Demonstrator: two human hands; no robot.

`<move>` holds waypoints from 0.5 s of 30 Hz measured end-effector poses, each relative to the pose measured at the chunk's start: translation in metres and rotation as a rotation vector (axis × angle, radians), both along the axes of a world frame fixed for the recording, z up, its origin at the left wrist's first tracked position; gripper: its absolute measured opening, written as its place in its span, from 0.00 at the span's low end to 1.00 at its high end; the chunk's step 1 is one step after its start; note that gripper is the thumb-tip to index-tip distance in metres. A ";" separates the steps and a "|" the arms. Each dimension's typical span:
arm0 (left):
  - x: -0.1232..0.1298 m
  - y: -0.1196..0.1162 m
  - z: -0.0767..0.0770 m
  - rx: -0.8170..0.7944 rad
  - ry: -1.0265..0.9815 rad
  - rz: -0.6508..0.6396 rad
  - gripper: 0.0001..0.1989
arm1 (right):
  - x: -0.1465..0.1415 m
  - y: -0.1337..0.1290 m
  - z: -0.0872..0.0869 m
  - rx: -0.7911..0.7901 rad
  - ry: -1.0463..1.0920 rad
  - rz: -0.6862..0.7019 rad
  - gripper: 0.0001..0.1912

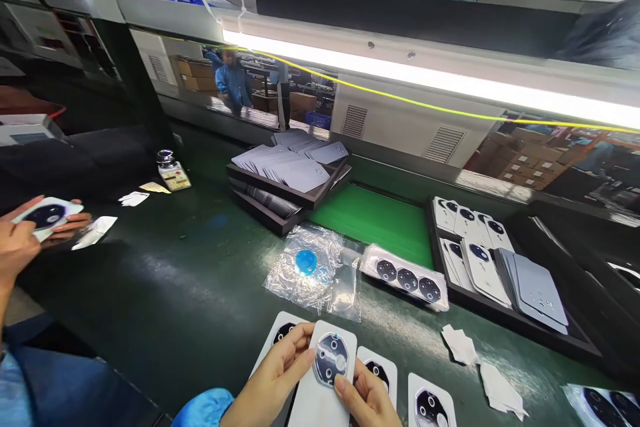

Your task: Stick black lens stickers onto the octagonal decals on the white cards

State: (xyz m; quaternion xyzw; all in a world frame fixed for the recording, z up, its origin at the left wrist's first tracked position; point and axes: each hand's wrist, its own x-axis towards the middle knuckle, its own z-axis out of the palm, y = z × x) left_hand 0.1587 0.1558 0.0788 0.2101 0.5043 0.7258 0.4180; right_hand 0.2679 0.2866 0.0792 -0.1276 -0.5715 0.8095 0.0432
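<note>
A white phone back panel [320, 400] with a dark round camera plate [332, 359] is held between both hands at the bottom centre. My left hand [280, 373] grips its left edge, the thumb on the camera plate's left side. My right hand [367, 397] holds the right edge, its thumb at the plate's lower right. Similar white panels lie under and beside the hands, one [431, 403] to the right. Beyond them are a clear plastic bag [310, 267] with a blue round sticker and a wrapped strip of dark camera plates [407, 279].
A black tray [583, 340] of white and grey panels stands right; stacked trays [285, 220] of grey panels stand further back. White paper scraps [500, 390] lie right. At the left, another person's hands [30, 227] hold a panel near a small bottle [173, 173].
</note>
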 end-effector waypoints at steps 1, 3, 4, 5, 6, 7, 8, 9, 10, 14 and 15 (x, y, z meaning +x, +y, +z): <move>-0.001 -0.002 -0.003 0.002 0.006 -0.002 0.25 | -0.001 0.000 -0.001 0.000 -0.013 -0.001 0.31; -0.002 -0.003 -0.009 -0.004 0.005 0.004 0.26 | -0.002 -0.001 -0.002 0.006 -0.032 -0.007 0.32; -0.003 -0.004 -0.011 -0.008 0.001 0.007 0.26 | -0.002 -0.001 -0.003 0.011 -0.038 -0.012 0.32; -0.003 -0.003 -0.012 -0.012 -0.004 0.007 0.26 | -0.003 -0.001 -0.003 0.016 -0.039 -0.017 0.32; -0.003 -0.003 -0.012 -0.011 -0.009 0.005 0.26 | -0.003 -0.001 -0.003 0.022 -0.039 -0.021 0.32; -0.004 -0.003 -0.010 -0.011 -0.017 0.003 0.26 | -0.003 -0.001 -0.003 0.029 -0.040 -0.026 0.32; -0.004 -0.002 -0.008 -0.018 -0.026 -0.005 0.27 | -0.003 -0.001 -0.003 0.033 -0.044 -0.030 0.32; -0.005 -0.002 -0.005 -0.033 -0.035 -0.016 0.28 | -0.003 -0.001 -0.003 0.033 -0.053 -0.033 0.32; -0.006 -0.002 -0.002 -0.053 -0.042 -0.028 0.29 | -0.003 -0.001 -0.003 0.029 -0.065 -0.033 0.32; -0.008 -0.002 0.008 -0.106 -0.036 -0.043 0.30 | -0.003 -0.001 -0.003 0.017 -0.096 -0.030 0.31; -0.009 -0.001 0.008 -0.099 -0.034 -0.036 0.30 | -0.003 0.000 -0.003 0.019 -0.099 -0.031 0.31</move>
